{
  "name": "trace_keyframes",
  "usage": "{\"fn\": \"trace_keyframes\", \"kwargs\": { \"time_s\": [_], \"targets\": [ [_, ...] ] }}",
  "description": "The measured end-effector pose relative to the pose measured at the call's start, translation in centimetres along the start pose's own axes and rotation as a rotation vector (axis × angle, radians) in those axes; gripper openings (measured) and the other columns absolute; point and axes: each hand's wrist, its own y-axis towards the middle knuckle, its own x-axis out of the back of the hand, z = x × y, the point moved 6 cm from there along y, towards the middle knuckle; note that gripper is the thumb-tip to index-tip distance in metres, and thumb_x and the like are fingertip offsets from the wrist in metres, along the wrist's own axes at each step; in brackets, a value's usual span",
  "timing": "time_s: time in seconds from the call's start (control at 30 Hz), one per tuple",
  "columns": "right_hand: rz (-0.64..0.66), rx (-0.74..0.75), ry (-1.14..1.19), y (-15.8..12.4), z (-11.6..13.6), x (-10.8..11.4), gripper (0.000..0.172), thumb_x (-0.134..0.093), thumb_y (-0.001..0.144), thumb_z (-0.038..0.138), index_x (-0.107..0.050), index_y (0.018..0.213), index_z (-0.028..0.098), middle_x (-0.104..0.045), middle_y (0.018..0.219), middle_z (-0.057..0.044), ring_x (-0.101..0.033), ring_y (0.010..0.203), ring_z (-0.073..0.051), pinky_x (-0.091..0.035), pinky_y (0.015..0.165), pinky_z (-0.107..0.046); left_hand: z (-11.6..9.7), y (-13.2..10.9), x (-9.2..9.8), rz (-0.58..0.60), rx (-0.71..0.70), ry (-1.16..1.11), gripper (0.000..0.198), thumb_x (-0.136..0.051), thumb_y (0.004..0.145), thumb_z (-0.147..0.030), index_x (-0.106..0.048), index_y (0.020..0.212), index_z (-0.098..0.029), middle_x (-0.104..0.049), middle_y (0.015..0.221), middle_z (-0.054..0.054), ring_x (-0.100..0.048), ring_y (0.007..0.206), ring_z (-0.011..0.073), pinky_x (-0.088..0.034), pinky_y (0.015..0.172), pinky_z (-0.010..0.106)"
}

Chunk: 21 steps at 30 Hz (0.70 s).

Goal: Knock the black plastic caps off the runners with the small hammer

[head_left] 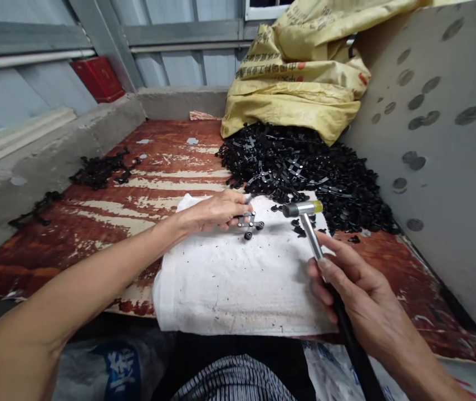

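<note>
Holds left hand (216, 214) outstretched, grip pinched on small black-and-silver bracket (249, 224) atop white cloth (238, 284); wraps right hand (357, 292) tight around yellow-tipped metal hammer (310, 229), head poised just right of bracket.

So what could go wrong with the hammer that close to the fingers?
1. The left hand pins the small black part on the white cloth, so a slightly off blow from the hammer in the right hand could hit that hand.
2. The part is tiny; struck crookedly, it might jump into the pile of black parts behind.
</note>
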Motion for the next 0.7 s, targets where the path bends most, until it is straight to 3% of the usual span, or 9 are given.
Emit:
{"fn": "trace_keyframes", "kwargs": {
  "time_s": [0.1,0.2,0.4,0.7],
  "targets": [
    [-0.026,-0.115,0.254,-0.4,-1.4,0.2,0.056,-0.078,0.069,0.045,-0.057,0.119,0.03,-0.056,0.07,0.004,-0.04,0.044,-0.008,-0.033,0.031,-0.017,-0.9,1.1,-1.7,-0.021,-0.084,0.07,0.02,-0.054,0.086,-0.018,-0.054,0.067,-0.015,-0.054,0.057,-0.002,-0.039,0.042,0.0033,-0.025,0.039,0.017],
    [-0.055,-0.132,0.37,-0.1,-1.7,0.4,0.057,-0.082,0.065,0.041,-0.057,0.115,0.03,-0.056,0.068,0.005,-0.039,0.044,-0.007,-0.033,0.03,-0.016,-1.3,2.1,-2.8,-0.071,-0.058,0.122,0.018,-0.053,0.084,-0.012,-0.055,0.066,-0.014,-0.055,0.055,-0.002,-0.035,0.04,0.0026,-0.022,0.039,0.019],
    [-0.047,-0.094,0.357,-0.2,-1.5,0.6,0.055,-0.077,0.071,0.045,-0.055,0.12,0.032,-0.056,0.07,0.006,-0.041,0.045,-0.007,-0.034,0.031,-0.016,-0.8,3.1,-3.1,-0.073,-0.006,0.098,0.019,-0.053,0.084,-0.013,-0.056,0.065,-0.014,-0.052,0.051,-0.004,-0.032,0.037,0.0031,-0.018,0.038,0.02],
    [-0.063,-0.09,0.37,-0.3,-1.6,0.6,0.061,-0.08,0.068,0.046,-0.054,0.121,0.03,-0.056,0.069,0.005,-0.041,0.044,-0.007,-0.035,0.03,-0.016,-1.2,2.9,-3.3,-0.09,0.03,0.078,0.021,-0.051,0.085,-0.009,-0.057,0.065,-0.013,-0.052,0.052,-0.003,-0.032,0.037,0.0029,-0.018,0.037,0.021]
  ]
}}
